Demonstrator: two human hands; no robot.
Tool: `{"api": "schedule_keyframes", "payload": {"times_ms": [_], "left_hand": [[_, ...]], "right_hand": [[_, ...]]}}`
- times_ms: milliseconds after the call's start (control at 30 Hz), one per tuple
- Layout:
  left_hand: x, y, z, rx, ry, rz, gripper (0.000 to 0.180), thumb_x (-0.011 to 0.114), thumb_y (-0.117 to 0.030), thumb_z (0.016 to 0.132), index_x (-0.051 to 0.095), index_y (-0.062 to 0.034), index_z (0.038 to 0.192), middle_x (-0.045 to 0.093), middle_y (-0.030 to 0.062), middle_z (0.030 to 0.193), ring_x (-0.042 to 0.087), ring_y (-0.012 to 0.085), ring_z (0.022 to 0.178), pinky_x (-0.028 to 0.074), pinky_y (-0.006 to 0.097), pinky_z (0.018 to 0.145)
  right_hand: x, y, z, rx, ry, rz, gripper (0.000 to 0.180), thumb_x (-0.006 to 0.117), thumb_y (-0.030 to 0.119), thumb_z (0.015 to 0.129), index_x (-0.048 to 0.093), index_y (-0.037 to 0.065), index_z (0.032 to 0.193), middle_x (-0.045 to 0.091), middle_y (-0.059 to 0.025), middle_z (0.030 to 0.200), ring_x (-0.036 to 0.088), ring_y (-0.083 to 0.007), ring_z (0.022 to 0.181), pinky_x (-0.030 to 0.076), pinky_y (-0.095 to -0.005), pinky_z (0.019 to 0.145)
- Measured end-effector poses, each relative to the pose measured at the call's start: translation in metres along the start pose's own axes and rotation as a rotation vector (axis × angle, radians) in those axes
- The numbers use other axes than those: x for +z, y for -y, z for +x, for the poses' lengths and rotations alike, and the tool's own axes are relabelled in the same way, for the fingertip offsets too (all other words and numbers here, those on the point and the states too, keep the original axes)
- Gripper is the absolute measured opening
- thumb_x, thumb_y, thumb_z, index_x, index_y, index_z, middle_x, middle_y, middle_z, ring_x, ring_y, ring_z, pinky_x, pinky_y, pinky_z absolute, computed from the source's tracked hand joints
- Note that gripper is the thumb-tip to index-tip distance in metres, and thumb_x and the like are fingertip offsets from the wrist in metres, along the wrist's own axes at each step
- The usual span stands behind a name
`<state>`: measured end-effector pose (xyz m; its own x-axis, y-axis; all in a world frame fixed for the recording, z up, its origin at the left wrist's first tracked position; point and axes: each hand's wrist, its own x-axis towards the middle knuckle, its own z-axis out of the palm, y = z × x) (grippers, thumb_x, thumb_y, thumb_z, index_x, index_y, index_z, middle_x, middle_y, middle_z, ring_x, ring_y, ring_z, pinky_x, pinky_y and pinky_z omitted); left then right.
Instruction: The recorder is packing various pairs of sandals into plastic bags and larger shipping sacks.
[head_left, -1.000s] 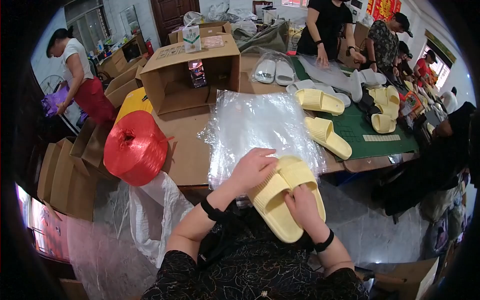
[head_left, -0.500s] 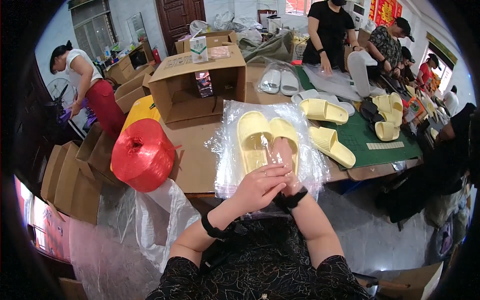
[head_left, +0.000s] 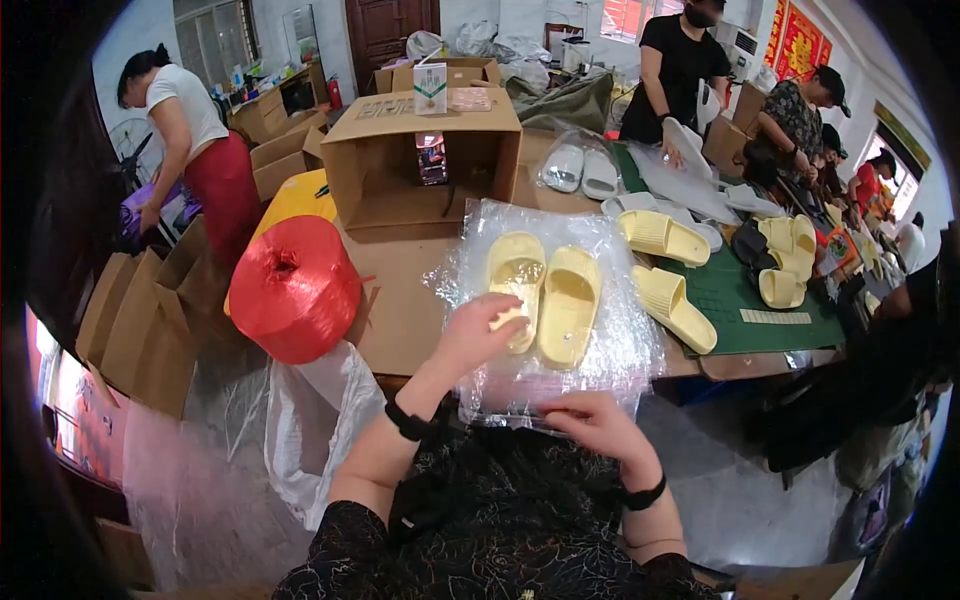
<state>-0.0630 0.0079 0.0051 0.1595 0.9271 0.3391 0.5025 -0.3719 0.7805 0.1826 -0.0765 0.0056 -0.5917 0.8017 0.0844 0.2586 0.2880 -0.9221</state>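
A pair of pale yellow slippers, the left slipper (head_left: pixel 517 265) and the right slipper (head_left: pixel 571 300), lies side by side in a clear plastic bag (head_left: pixel 625 300) on the table before me. My left hand (head_left: pixel 478 335) is over the heel of the left slipper, its bent fingers and thumb apart. At the bag's near edge, my right hand (head_left: pixel 600 425) has its fingers closed together on the plastic; its fingertips are partly hidden. Under this bag lie more clear bags, in a stack.
Left of the bags stand a red twine roll (head_left: pixel 295 290) and an open cardboard box (head_left: pixel 425 120). More yellow slippers (head_left: pixel 675 310) lie on a green cutting mat (head_left: pixel 730 335) at right. Co-workers stand at the table's far right; another person (head_left: pixel 180 120) bends at far left.
My right hand has come out of the bag, off the right slipper, to the bag's near edge. My left hand has moved left to the left slipper's heel. The view has shifted slightly.
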Motion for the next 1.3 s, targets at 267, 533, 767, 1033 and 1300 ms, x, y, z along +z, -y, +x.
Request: {"api": "schedule_keyframes", "payload": {"times_ms": [267,533,767,1033,1300], "left_hand": [[0.038,0.01,0.054,-0.04,-0.098,0.327,0.049,0.071,-0.042,0.083,0.069,-0.0008,0.109,0.067,0.0191,0.109,0.067,0.0313,0.094,0.055,0.04,0.081],[0.057,-0.013,0.076,-0.244,0.086,0.607,0.064,0.071,-0.059,0.078,0.07,0.0027,0.094,0.069,0.0192,0.1,0.068,0.0312,0.095,0.054,0.041,0.081],[0.104,0.006,0.096,-0.229,-0.02,0.739,0.061,0.076,-0.06,0.071,0.072,-0.0013,0.089,0.071,0.0149,0.091,0.07,0.0279,0.085,0.057,0.038,0.073],[0.123,0.028,0.109,-0.168,-0.09,0.679,0.027,0.07,-0.031,0.08,0.071,-0.0041,0.084,0.07,0.0156,0.092,0.07,0.032,0.083,0.056,0.041,0.075],[0.076,0.033,0.079,-0.045,-0.252,0.449,0.02,0.066,-0.022,0.08,0.067,-0.0026,0.078,0.068,0.0188,0.08,0.067,0.0365,0.075,0.054,0.044,0.068]], "right_hand": [[-0.087,-0.08,0.051,-0.01,-0.886,-0.207,0.018,0.061,0.011,0.093,0.069,0.002,0.106,0.069,-0.0085,0.089,0.064,-0.015,0.077,0.048,-0.0279,0.066],[-0.053,-0.141,0.072,0.08,-0.884,-0.479,0.024,0.059,0.01,0.09,0.066,0.001,0.111,0.06,-0.0139,0.093,0.061,-0.0254,0.079,0.05,-0.0348,0.073],[-0.063,-0.148,0.07,0.072,-0.758,-0.33,0.025,0.066,0.013,0.085,0.07,0.004,0.108,0.059,-0.012,0.092,0.06,-0.0244,0.079,0.049,-0.0325,0.074],[-0.066,-0.165,0.068,-0.04,-0.767,-0.542,0.033,0.072,0.021,0.081,0.072,0.008,0.111,0.057,-0.0107,0.092,0.058,-0.0257,0.081,0.047,-0.034,0.073],[-0.047,-0.136,0.069,0.053,-0.773,-0.444,0.026,0.07,0.025,0.083,0.073,0.008,0.102,0.056,-0.0119,0.089,0.058,-0.0265,0.08,0.048,-0.0356,0.071]]}}
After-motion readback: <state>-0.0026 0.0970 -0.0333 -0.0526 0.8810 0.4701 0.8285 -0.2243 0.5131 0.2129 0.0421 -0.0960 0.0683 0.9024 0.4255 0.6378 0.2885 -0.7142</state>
